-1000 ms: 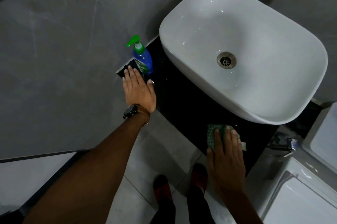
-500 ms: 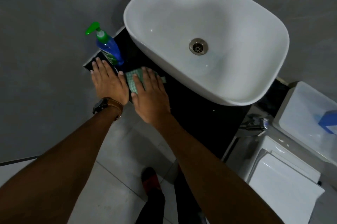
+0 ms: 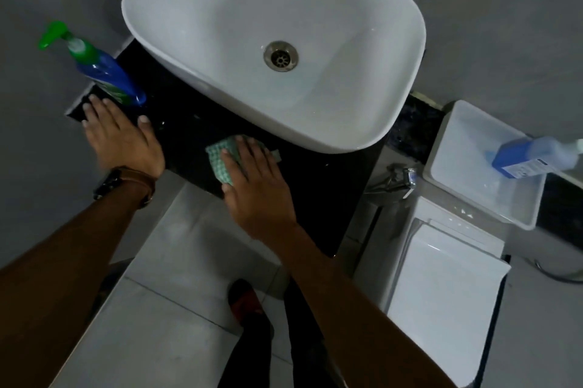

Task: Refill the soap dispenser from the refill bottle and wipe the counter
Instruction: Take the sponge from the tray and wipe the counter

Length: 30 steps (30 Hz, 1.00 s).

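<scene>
Black counter [image 3: 189, 135] carries a white basin [image 3: 362, 24], grey walls around. Right hand [image 3: 252, 179] lies flat, fingers straight, pressing a green cloth [image 3: 222, 157] at the basin's 6 o'clock. Left hand [image 3: 123, 138] rests open on the counter, at 7 o'clock from the dispenser [image 3: 101, 70]. Refill bottle [image 3: 533, 155] lies in a white tub [image 3: 454, 135] at 3 o'clock. Cloth looks soft, light; palm pressure suits it. Dispenser likely slippery; grip the body, not the pump.

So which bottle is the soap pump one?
Find the big white sink on the black counter. The soap pump stands at the counter's left end, just past the left hand. It's blue with a green pump top; the other blue bottle lies in a white tub.
</scene>
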Each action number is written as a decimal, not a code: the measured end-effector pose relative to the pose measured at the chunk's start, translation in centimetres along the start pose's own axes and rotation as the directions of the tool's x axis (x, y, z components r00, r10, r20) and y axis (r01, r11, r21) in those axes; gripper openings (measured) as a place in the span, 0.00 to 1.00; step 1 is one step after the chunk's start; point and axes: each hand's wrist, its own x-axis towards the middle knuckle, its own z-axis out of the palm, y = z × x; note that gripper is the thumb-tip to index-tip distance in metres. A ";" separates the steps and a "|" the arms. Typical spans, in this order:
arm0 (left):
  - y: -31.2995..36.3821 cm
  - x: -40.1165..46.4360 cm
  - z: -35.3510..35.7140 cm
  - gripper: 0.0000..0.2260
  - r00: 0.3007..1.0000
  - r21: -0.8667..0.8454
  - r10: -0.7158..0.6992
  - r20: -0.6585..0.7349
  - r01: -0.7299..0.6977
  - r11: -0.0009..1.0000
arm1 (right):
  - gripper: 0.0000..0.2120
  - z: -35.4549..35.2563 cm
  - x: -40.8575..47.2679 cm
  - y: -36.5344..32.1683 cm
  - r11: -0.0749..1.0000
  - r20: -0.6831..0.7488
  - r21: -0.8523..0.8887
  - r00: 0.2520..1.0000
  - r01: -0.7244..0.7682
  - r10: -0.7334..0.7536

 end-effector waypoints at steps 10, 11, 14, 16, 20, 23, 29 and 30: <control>0.5 -0.2 -0.1 0.29 1.000 -0.006 -0.018 0.016 0.018 1.000 | 0.27 -0.8 -11.0 6.4 0.975 -0.018 -0.047 0.976 -0.218 0.217; 0.6 -0.2 -0.2 0.29 0.999 -0.003 -0.026 0.023 0.026 1.000 | 0.27 -0.6 -11.0 6.1 0.968 -0.020 -0.054 0.969 -0.245 0.244; 1.0 -0.2 -0.4 0.28 0.998 0.001 -0.044 0.047 0.044 0.999 | 0.27 -0.2 -9.7 4.6 0.950 -0.008 -0.069 0.952 -0.304 0.305; 1.0 0.0 -0.6 0.28 0.997 0.014 -0.050 0.060 0.049 0.999 | 0.27 0.1 -7.6 3.2 0.966 0.019 -0.054 0.967 -0.251 0.252; 0.6 0.1 -0.8 0.29 0.996 0.008 -0.057 0.065 0.057 0.998 | 0.28 0.3 -0.8 -0.7 0.997 0.047 -0.017 0.996 -0.077 0.078; 0.8 0.0 -0.7 0.29 0.995 0.010 -0.051 0.080 0.051 0.999 | 0.28 0.4 4.6 -3.1 1.000 0.064 -0.003 0.998 0.024 -0.024; 0.3 0.4 -0.5 0.29 0.997 0.016 -0.052 0.062 0.051 0.999 | 0.29 0.8 11.8 -5.3 0.997 0.079 -0.003 0.994 0.075 -0.074; 0.2 0.4 -0.4 0.29 0.997 0.017 -0.047 0.059 0.047 0.999 | 0.29 0.8 12.4 -5.3 0.996 0.080 -0.010 0.993 0.085 -0.084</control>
